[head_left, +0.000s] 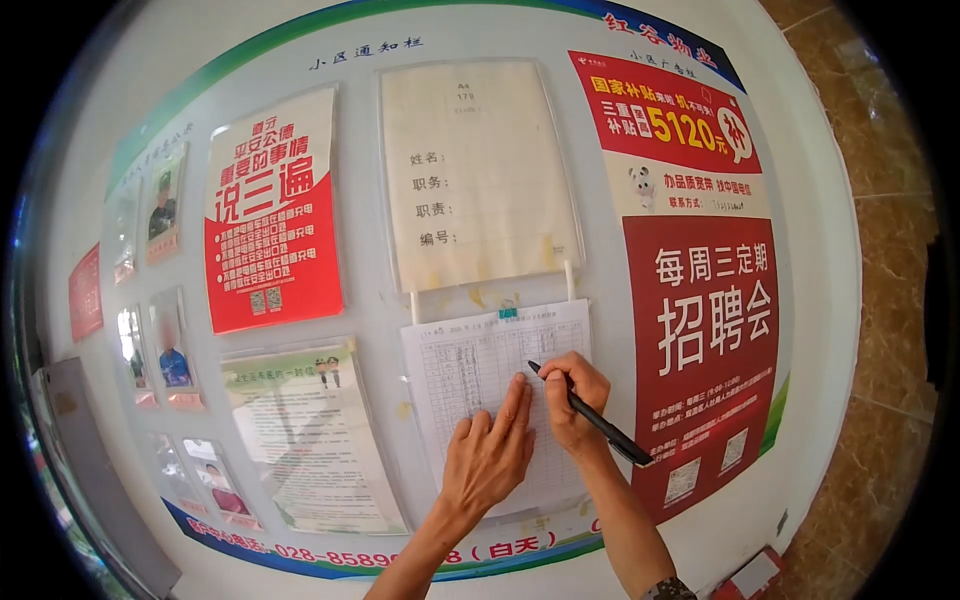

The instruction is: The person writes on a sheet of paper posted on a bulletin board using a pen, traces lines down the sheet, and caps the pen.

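Observation:
A printed form sheet (430,400) with a table of rows and columns hangs on the notice board, under a small green clip (508,313). Some of its cells hold handwriting. My left hand (490,445) lies on the sheet, fingers stretched upward and the index fingertip just left of the pen's tip. In my right hand (573,400) is a black pen (610,430), its tip at the sheet's upper right part and its back end slanting down to the right. My hands cover part of the sheet's lower half.
Above the sheet is a cream paper in a clear holder (480,180). Red-and-white posters (275,215) (700,330) flank it, with a green-edged notice (310,440) lower left and small portrait photos at far left. Brown tiled wall (900,200) stands beyond the board's right edge.

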A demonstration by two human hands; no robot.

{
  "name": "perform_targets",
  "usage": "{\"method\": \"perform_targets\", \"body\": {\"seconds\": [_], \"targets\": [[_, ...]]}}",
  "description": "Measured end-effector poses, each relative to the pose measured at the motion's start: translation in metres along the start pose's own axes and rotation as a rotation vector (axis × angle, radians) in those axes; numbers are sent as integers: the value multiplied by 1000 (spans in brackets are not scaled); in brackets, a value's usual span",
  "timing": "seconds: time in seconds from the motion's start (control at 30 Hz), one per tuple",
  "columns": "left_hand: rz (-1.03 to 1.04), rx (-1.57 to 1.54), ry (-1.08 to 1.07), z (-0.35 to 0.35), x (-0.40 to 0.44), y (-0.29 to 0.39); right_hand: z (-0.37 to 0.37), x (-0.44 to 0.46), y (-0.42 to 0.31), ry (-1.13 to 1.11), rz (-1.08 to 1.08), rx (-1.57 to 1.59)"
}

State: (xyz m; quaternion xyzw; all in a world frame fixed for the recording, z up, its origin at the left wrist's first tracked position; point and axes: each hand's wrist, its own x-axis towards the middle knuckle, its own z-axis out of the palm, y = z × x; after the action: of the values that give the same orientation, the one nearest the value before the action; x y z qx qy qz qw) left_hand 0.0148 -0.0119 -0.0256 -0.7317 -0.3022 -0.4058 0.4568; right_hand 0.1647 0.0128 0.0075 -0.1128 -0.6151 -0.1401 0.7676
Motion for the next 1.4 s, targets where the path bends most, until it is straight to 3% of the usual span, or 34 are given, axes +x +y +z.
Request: {"method": "perform_targets", "body": {"seconds": [0.5, 1.4], "targets": [[5, 82, 105, 13, -5, 0, 4, 1, -1, 10, -27, -55], [-7, 104, 84, 11, -4, 2, 3, 0, 1, 23, 13, -26]]}}
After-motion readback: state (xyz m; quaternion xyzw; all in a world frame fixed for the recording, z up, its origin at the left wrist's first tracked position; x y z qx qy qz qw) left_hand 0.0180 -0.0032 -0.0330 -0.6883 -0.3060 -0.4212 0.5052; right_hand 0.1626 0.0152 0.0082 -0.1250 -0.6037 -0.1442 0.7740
